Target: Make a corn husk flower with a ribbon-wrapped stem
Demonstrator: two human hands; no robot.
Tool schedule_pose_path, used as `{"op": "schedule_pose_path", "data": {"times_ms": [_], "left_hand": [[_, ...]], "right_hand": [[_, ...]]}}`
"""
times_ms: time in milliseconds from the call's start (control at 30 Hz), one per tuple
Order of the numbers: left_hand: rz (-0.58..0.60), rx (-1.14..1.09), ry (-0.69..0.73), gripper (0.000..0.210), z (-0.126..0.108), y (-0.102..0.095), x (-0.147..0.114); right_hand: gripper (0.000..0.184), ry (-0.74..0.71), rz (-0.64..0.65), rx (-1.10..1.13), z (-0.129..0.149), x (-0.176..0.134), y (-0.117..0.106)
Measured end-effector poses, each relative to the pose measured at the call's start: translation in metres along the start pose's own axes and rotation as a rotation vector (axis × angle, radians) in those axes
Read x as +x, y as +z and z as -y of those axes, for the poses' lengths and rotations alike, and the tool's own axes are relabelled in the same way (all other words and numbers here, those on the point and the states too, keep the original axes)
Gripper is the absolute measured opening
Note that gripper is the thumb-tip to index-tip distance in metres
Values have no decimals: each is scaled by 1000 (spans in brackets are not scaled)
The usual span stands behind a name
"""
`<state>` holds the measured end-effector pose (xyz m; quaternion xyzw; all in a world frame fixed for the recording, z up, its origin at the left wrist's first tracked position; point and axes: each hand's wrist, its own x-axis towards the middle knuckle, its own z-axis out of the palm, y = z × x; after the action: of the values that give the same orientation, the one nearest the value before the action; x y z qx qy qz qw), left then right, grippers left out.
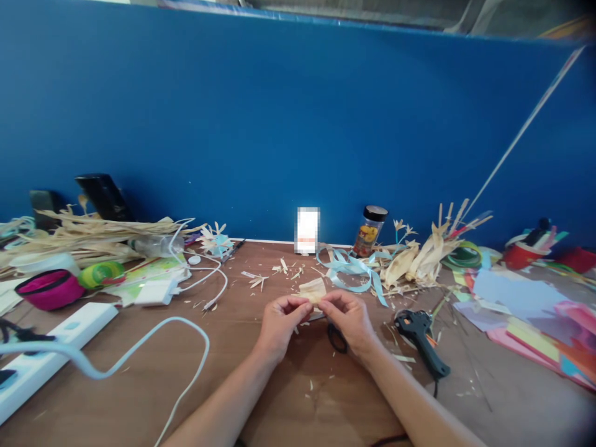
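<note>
Left hand [282, 326] and right hand [351, 321] pinch a husk strip [313, 288], seemingly part-worked; a flower [214, 238] looks finished, loose husks [100, 228] unused.

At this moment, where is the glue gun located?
In the head view, the dark glue gun lies on the brown table, to the right of the right hand, between it and the coloured papers.

Power strip [90, 328] left of hands [279, 326], glue gun [423, 341] right, jar [367, 234] behind ribbon [343, 266].
</note>
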<state>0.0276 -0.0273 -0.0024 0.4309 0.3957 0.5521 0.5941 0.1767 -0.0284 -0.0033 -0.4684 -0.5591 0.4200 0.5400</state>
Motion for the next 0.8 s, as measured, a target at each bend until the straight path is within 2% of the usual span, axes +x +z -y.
{"op": "schedule_pose_path", "data": {"times_ms": [367,567,667,800], "left_hand": [[-14,-71,-65,22,-2,3,-1],[-75,-196,-97,27,-5,4,-1],[-65,-225,-82,27,-5,3,-1],[-7,-167,-59,39,-4,4,-1]], "right_hand": [[18,5,-6,23,1,1,2],[21,18,-80,37,-1,2,0],[21,19,-102,42,-1,2,0],[20,27,-93,46,-2,2,0]]}}
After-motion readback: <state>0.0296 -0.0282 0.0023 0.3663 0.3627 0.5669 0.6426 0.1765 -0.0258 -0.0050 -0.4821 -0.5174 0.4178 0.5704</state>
